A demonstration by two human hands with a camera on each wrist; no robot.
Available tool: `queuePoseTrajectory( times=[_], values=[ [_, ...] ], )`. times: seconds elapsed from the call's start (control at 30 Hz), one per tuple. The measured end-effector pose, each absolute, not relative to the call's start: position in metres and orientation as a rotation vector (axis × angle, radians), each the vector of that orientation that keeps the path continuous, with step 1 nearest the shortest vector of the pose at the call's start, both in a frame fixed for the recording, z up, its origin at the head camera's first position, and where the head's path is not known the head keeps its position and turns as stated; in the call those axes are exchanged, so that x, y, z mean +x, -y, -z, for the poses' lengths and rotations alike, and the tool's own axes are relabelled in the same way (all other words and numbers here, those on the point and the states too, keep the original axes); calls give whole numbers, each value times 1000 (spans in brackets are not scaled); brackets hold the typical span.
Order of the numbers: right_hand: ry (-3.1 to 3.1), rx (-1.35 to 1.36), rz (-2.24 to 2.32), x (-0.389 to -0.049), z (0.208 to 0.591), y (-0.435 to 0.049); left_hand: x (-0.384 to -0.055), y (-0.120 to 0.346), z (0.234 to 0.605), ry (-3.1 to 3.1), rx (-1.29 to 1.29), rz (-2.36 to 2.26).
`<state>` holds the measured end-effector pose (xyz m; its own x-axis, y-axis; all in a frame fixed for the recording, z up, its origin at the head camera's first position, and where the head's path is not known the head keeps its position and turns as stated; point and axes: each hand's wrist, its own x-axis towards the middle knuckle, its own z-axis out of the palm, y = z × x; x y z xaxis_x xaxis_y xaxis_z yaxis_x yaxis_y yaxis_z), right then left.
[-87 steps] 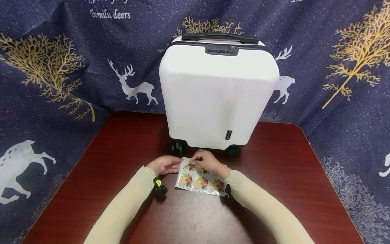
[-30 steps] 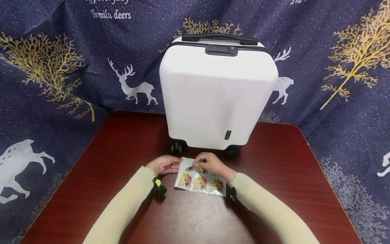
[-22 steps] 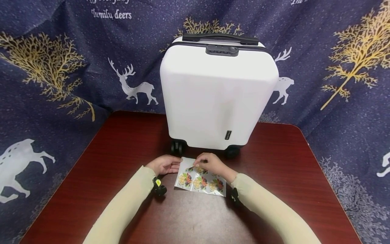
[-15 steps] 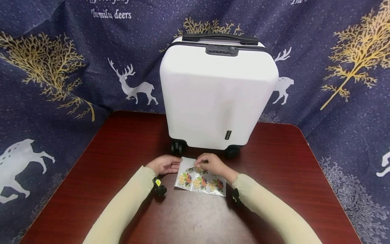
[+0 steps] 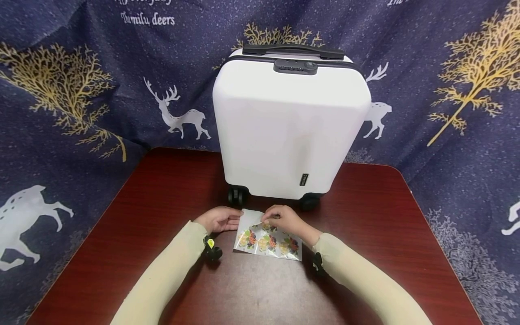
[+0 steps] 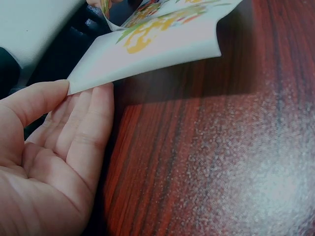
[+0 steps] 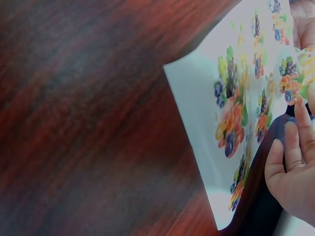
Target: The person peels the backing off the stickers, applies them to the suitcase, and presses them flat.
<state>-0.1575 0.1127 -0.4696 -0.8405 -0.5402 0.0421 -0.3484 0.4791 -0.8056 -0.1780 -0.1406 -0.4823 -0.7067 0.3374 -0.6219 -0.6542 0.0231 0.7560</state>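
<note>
Sticker drawn further toward three o'clock, pinched in fingers of right hand; sheet bared more at ten o'clock (peel seemingly advanced); corner pinched by left hand.

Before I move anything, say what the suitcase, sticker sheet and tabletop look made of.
Suitcase: likely hard plastic, satin white; the shell looks smooth and rigid.
Sticker sheet: coated paper or thin film, glossy; it bends and catches glare.
Tabletop: probably laminate, perhaps veneer, semigloss; reddish wood grain under a speckled sheen.
</note>
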Motion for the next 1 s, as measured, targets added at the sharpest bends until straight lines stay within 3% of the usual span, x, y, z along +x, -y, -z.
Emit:
queuePoseTrajectory(
  times=[1.0],
  values=[
    [-2487,-716,1333,-154,470,-122,-178,141,483,-1563,-330,-1783]
  ],
)
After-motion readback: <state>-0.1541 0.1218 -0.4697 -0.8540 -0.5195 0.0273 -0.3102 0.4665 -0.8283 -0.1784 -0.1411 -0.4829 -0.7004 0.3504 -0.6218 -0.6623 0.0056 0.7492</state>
